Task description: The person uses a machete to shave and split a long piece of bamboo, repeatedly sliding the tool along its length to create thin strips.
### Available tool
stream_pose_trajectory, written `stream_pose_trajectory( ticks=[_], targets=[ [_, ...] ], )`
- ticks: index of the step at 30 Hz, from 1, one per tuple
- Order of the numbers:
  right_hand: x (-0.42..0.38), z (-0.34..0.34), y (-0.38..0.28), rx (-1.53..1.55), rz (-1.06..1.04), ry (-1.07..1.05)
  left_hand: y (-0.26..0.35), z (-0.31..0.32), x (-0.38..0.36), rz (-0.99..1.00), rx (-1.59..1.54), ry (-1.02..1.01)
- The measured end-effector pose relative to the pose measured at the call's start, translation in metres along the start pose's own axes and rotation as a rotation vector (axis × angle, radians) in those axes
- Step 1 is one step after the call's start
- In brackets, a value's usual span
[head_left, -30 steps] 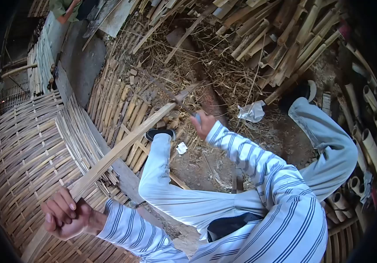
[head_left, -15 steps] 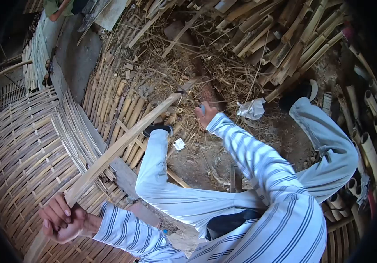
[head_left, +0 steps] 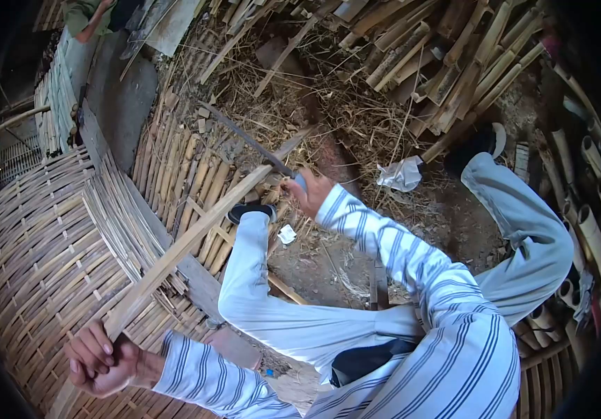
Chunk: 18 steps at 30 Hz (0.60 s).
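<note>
My left hand (head_left: 105, 358), at the lower left, is closed around the near end of a long pale bamboo slat (head_left: 187, 244). The slat slants up and away to the right, its far end over the shavings. In my right hand (head_left: 312, 193) is a knife (head_left: 248, 141) with a long dark blade and a blue-grey handle, the fingers wrapped round it. The blade crosses over the slat near its far end and points to the upper left.
Woven bamboo matting (head_left: 42, 244) spreads along the left. Split bamboo pieces (head_left: 468, 63) are heaped at the upper right, and bamboo poles (head_left: 594, 234) stand at the right edge. Crumpled white plastic (head_left: 401, 174) lies among shavings. Another person's arm (head_left: 94, 22) shows at the top left.
My right hand has moved left and slightly down, toward me along the slat, and the knife blade now shows at full length. My left hand keeps its hold, almost unmoved.
</note>
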State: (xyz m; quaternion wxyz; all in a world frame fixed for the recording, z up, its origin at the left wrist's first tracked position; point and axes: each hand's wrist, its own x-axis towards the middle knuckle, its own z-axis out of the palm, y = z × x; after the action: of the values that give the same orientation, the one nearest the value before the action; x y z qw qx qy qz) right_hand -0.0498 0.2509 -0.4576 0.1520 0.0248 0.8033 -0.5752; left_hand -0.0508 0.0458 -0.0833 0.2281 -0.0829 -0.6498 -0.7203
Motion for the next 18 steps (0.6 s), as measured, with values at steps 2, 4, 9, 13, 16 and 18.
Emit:
stream_pose_trajectory(
  ticks=[2, 4, 9, 13, 16, 18],
  targets=[
    [-0.017, 0.008, 0.004, 0.020, -0.030, -0.004, -0.002, -0.006, 0.002, -0.032, -0.045, -0.023],
    [-0.032, 0.012, 0.006, -0.064, -0.150, 0.005, 0.000, -0.006, 0.003, -0.060, -0.017, -0.015],
    [0.032, 0.025, 0.101, -0.241, 0.324, 0.049, -0.001, -0.012, 0.004, -0.019, 0.020, 0.022],
    [0.025, 0.040, 0.120, -0.228, 0.262, 0.174, -0.004, -0.009, 0.013, -0.051, -0.029, 0.003],
    [0.015, 0.042, 0.107, -0.098, 0.056, 0.274, -0.003, -0.010, 0.013, -0.067, -0.014, -0.017],
    [0.033, 0.047, 0.117, -0.077, 0.143, 0.249, -0.003, -0.014, 0.013, -0.039, -0.030, 0.008]
  ],
)
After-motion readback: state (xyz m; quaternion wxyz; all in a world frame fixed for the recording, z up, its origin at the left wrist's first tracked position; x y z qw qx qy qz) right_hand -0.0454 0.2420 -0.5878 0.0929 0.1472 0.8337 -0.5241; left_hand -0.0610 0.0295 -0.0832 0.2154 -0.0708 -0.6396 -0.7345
